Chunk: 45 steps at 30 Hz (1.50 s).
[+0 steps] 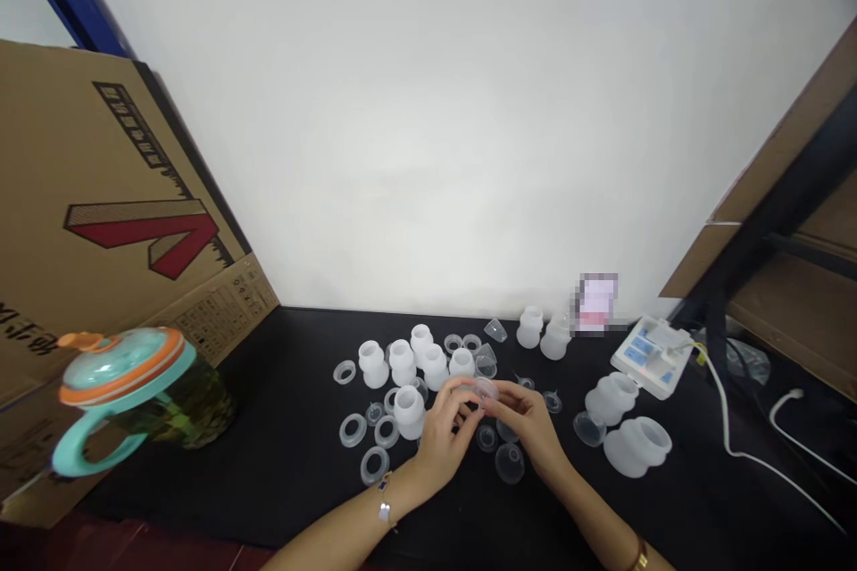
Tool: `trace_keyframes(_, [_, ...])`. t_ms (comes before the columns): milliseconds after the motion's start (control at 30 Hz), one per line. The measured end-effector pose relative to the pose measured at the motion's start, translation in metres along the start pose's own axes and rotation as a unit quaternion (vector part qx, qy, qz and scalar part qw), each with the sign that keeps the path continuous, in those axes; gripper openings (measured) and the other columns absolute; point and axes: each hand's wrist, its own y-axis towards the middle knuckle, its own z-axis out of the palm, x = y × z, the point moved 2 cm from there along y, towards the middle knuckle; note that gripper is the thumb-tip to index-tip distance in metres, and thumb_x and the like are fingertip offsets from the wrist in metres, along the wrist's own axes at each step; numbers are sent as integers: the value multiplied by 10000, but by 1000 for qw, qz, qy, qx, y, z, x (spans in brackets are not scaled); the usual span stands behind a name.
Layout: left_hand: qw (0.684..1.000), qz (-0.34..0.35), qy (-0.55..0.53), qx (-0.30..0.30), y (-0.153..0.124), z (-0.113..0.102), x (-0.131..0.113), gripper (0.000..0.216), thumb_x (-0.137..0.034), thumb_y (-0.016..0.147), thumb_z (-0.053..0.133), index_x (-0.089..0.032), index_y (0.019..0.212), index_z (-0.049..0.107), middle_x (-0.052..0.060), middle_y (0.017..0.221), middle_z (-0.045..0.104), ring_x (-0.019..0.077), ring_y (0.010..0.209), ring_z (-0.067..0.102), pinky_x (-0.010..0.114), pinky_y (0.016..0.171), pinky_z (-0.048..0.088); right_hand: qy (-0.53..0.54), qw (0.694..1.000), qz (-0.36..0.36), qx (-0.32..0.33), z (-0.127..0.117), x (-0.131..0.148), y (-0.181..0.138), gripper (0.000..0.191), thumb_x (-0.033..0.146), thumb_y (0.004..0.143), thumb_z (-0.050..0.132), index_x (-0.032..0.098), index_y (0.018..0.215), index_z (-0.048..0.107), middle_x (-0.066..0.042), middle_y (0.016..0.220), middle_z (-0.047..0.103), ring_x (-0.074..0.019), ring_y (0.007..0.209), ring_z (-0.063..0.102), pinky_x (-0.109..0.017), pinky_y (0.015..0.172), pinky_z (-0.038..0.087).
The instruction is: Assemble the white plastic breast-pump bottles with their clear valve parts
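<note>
My left hand and my right hand meet over the middle of the table, fingers closed around a small clear plastic cap held between them. Its exact shape is partly hidden by the fingertips. Left of the hands stand several frosted white bottles with open necks. Translucent rings lie flat around those bottles. Just below my right hand rests a clear round cover. Small clear discs with raised centres are scattered near the hands.
At the left, a lidded pitcher with a turquoise handle stands before a cardboard box. To the right are larger frosted bottles, a white power strip and white cables. A white wall bounds the black table.
</note>
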Motion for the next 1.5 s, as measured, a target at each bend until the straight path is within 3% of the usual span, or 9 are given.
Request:
trace_keyframes(533, [1000,20,-5,1,3,-1,-4,126,-220,1005,547,-210,997,672,60,1020,640,171,835,653,234,645,546,-43,999,11,-28,2,4,-1,389,516,712,849,222,965,824,-66,873,796,-261,802,705,-340,720,566])
trace_keyframes(1133, [999,25,-12,-16,1,-3,-1,165,-261,1032,501,-211,1064,655,88,1112,614,203,957,639,294,770,571,-66,997,-14,-32,-2,-3,2,401,535,743,820,229,1001,814,-64,891,789,-262,796,698,-334,656,592])
trace_keyframes(1500, [999,26,-17,-9,3,-5,-5,171,-255,1026,511,-214,1055,674,122,1269,634,251,1112,657,341,830,604,-55,997,-7,-48,-4,-2,1,421,585,750,795,240,989,826,-77,949,794,-293,834,709,-373,682,611])
